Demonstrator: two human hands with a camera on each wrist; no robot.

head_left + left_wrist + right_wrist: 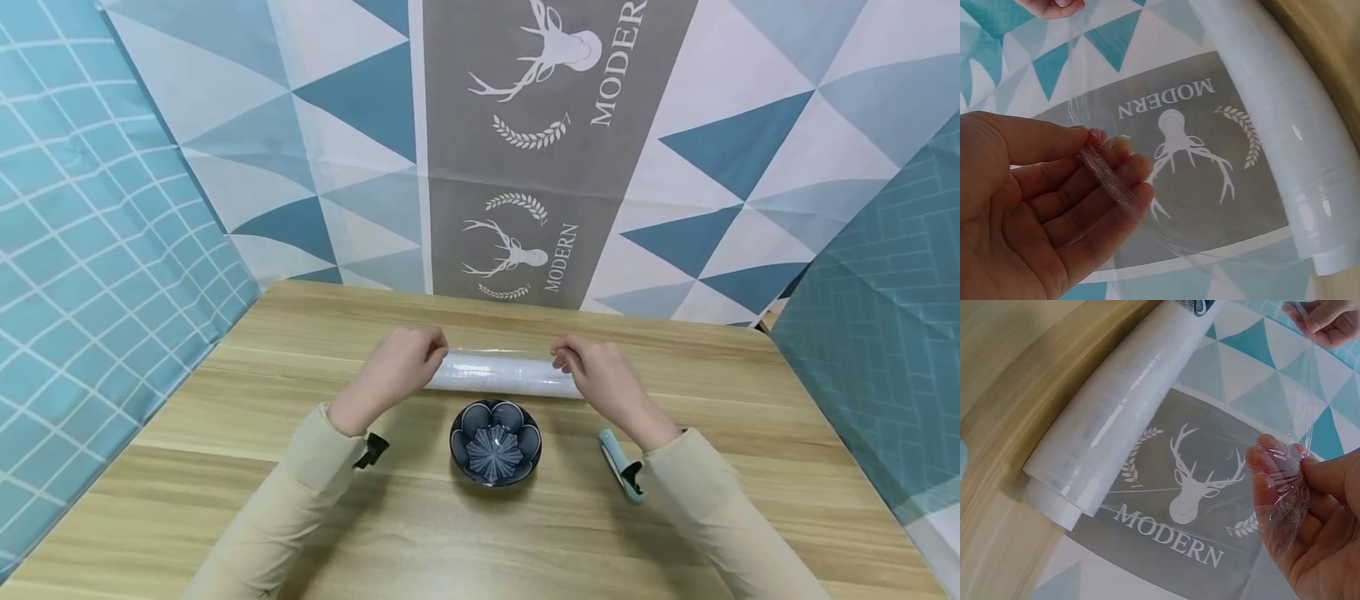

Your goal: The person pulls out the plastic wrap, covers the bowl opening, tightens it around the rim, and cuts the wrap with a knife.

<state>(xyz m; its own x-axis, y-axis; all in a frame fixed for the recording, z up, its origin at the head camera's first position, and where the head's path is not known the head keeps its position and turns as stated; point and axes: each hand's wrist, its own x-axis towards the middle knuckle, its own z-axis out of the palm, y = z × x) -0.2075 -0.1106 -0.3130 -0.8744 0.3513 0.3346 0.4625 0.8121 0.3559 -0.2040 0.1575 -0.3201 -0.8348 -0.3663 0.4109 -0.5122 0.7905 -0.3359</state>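
A roll of clear cling film lies crosswise on the table behind the bowl. Its loose edge is drawn out from the roll, and my left hand pinches one corner between thumb and fingers. In the left wrist view the bunched film crosses those fingers. At the other corner, my right hand pinches the film too; crumpled film covers its fingertips in the right wrist view. Between both hands the sheet stretches, see-through, with the wall print showing behind it. A dark blue patterned bowl stands nearer me.
A slim light blue tool lies right of the bowl, beside my right wrist and partly hidden by it. The wooden table ends at a patterned wall cloth at the back. A blue checked cloth hangs on the left.
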